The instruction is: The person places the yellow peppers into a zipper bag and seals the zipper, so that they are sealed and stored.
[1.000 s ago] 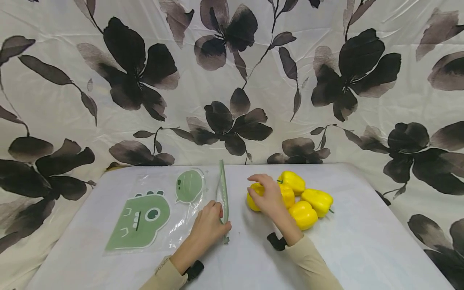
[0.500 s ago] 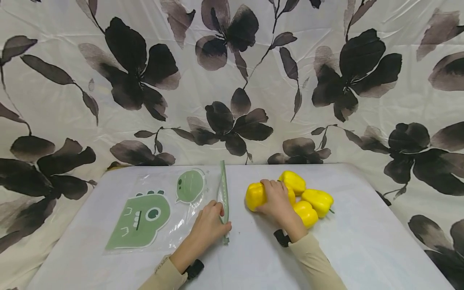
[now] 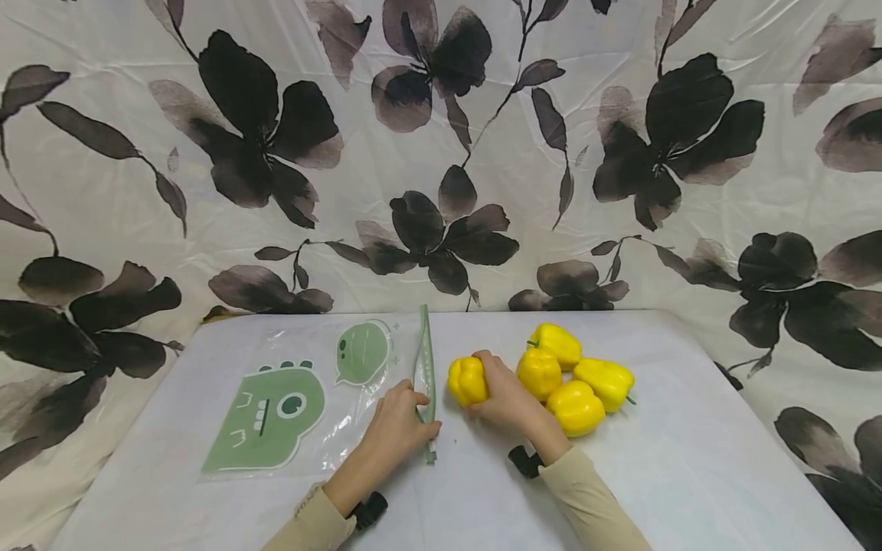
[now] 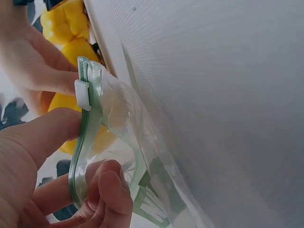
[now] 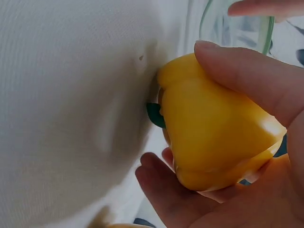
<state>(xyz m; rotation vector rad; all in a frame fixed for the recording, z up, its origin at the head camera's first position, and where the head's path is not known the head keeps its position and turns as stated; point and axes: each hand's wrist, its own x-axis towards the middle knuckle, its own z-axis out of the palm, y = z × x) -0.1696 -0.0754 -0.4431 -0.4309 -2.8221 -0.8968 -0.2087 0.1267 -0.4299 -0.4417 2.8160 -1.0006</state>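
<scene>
My right hand (image 3: 506,394) grips a yellow bell pepper (image 3: 467,381), its thumb on one side and fingers round the other. In the right wrist view this bell pepper (image 5: 218,123) shows its green stem pointing toward the white tabletop. My left hand (image 3: 396,421) holds the green-edged mouth of a clear zip bag (image 3: 262,421) printed with a green cartoon monster. Seen from the left wrist, the bag's rim (image 4: 78,156) bows apart between thumb and fingers, and a white slider (image 4: 82,95) sits on it. The held pepper is just right of the mouth.
Several more yellow bell peppers (image 3: 575,408) cluster on the white table (image 3: 689,474), right of my right hand. A floral cloth (image 3: 441,153) hangs behind the table. Each wrist wears a small black device (image 3: 370,511).
My right hand reached over the leftmost bell pepper, took hold of it and moved it left, away from the others toward the bag. My left hand has stayed almost still at the bag's mouth.
</scene>
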